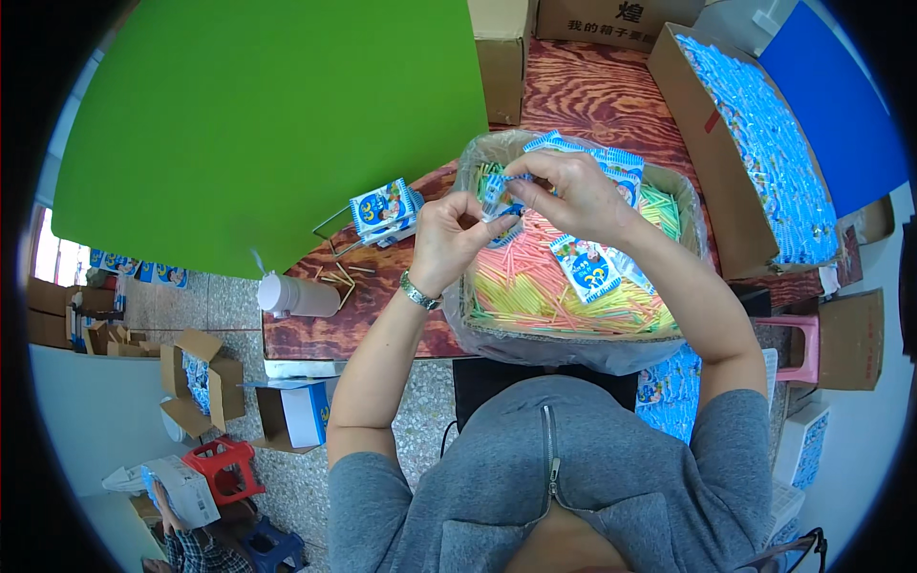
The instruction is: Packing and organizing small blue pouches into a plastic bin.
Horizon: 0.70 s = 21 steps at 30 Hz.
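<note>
Above the left part of a plastic-lined box (pixel 702 239), my left hand (pixel 449 241) and my right hand (pixel 578 196) pinch a small blue-and-white packet (pixel 494 194) between thumbs and fingers. Part of that packet is hidden by my fingertips. Thin pink, yellow and green sticks (pixel 535 277) fill the box. Another printed packet (pixel 586 269) lies on the sticks below my right wrist, and several more packets (pixel 623 164) lie at the far side, partly behind my right hand. To the left of my left hand, a small stack of packets (pixel 380 212) rests on a wire stand (pixel 330 232).
A pink bottle (pixel 298 296) stands at the table's left edge. A large green board (pixel 267 115) covers the far left. At the right is a long carton (pixel 712 162) full of blue packets, beside a blue panel (pixel 831 105). Another person's arm (pixel 170 511) shows at the lower left.
</note>
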Each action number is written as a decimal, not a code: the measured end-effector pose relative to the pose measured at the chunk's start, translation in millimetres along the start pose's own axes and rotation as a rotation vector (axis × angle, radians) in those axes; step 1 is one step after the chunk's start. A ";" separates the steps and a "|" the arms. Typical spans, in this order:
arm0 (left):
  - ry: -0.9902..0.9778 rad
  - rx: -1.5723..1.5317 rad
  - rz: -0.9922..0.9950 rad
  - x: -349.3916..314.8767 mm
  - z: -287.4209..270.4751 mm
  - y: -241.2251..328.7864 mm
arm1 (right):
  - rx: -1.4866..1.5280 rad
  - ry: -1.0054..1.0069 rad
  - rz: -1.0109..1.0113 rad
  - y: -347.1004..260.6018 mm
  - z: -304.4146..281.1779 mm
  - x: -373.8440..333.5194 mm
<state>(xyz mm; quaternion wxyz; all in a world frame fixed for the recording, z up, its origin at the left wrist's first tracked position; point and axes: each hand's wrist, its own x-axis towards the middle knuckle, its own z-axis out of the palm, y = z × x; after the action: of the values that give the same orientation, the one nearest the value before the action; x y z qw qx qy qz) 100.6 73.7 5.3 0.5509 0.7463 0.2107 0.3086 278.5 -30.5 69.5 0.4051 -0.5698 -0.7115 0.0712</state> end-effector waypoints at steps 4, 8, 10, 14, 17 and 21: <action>0.089 0.072 0.015 -9.4 -15.1 0.1 | 0.365 -0.007 0.201 1.8 19.6 -0.7; 0.166 0.073 -0.047 -19.6 -26.1 6.6 | -0.149 -0.409 0.177 30.2 40.7 -32.7; 0.149 0.097 -0.065 -22.0 -29.0 7.9 | -0.308 -0.849 0.359 28.1 55.9 -50.7; 0.119 0.153 0.050 -22.2 -25.9 -3.5 | -0.372 -0.904 0.424 10.2 76.8 -69.0; 0.106 0.099 0.011 -20.5 -19.3 -9.1 | -0.415 -0.863 0.458 1.3 84.2 -72.4; 0.114 0.066 0.045 -18.9 -16.3 -16.5 | -0.359 -0.875 0.520 1.5 91.7 -77.0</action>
<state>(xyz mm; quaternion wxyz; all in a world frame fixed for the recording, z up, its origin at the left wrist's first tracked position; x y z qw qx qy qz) 76.1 77.6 -11.4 0.5058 0.7499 0.2348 0.3559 221.0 -63.8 -30.1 -0.0641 -0.7044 -0.6504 0.2769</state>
